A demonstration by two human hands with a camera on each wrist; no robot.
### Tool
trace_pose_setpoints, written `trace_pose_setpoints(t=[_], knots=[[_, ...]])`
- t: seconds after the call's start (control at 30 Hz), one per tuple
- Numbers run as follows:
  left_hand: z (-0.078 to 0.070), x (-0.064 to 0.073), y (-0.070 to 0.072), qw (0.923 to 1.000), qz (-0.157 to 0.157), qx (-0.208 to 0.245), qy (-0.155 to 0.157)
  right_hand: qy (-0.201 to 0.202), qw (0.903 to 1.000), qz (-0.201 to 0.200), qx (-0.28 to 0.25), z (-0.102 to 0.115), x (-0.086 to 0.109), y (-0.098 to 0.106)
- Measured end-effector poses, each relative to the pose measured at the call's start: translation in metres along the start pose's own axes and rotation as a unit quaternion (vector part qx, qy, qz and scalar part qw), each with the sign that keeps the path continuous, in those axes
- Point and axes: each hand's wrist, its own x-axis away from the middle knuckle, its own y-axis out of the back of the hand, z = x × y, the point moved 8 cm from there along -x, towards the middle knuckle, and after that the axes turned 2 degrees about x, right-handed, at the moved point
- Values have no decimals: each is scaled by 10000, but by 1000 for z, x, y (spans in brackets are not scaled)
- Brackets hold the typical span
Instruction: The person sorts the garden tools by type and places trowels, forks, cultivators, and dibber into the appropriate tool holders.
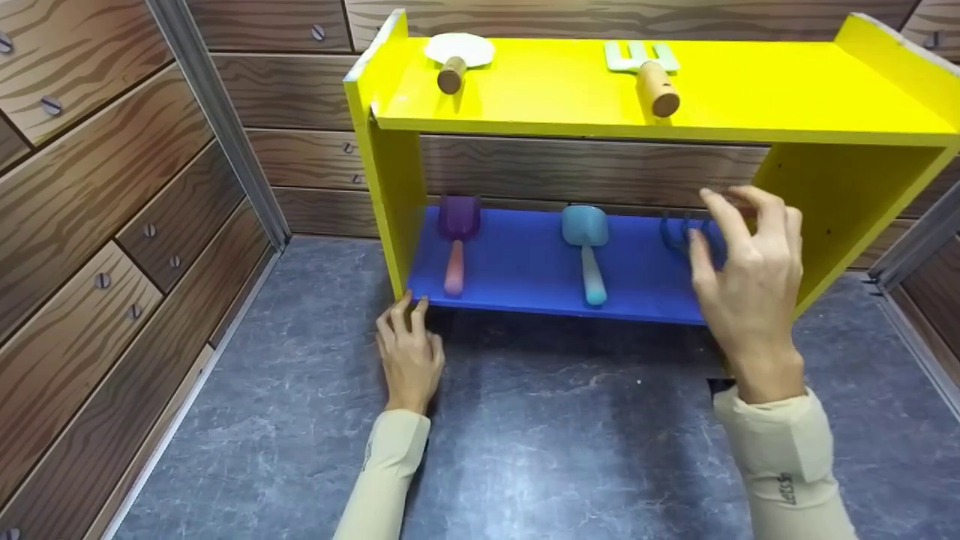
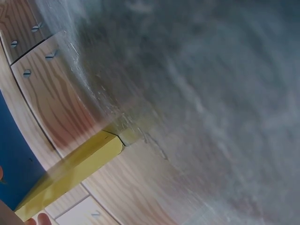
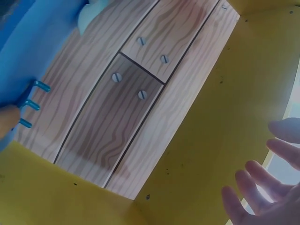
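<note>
My left hand (image 1: 409,352) rests at the lower left front corner of a yellow shelf unit (image 1: 637,133), fingertips at the edge of its blue bottom board (image 1: 517,259). In the left wrist view only fingertips (image 2: 43,219) show, low at the left. My right hand (image 1: 754,285) hovers before the shelf's right opening, fingers bent loosely with nothing between them; the right wrist view shows its fingers (image 3: 255,187) spread apart. Behind it, partly hidden, lies a small blue rake (image 3: 32,104) on the board. A light-blue shovel (image 1: 585,226) and a purple shovel (image 1: 459,217) with a pink handle lie further left.
On the yellow top lie a white round-bladed tool (image 1: 459,49) and a white fork (image 1: 658,84), both with wooden handles. Wood-patterned panels (image 1: 300,90) stand behind and at both sides. The unit stands on a grey marbled surface (image 1: 525,435).
</note>
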Motion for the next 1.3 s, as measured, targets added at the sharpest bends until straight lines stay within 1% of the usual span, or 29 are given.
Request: trace_pose_setpoints(t=[0.1,0.27,0.43,0.57,0.8,1.07,1.3], knots=[[-1,0,0,10000,27,17,6,-5,10000,31,39,-4,5,2],[-2,0,1,10000,27,-11,24,11,9997,201,160,-11,13,4],[-2,-1,1,10000,16,-6,25,-141,9997,162,131,-16,21,7],[-1,0,1,10000,37,-23,20,-229,9995,124,152,-22,31,8],[-1,1,1,10000,-21,-41,6,-253,9991,287,203,-34,50,6],[-1,1,0,10000,-27,14,22,-356,9982,372,315,-44,64,8],[0,0,0,10000,-37,-32,2,-434,9974,464,345,-51,76,9]])
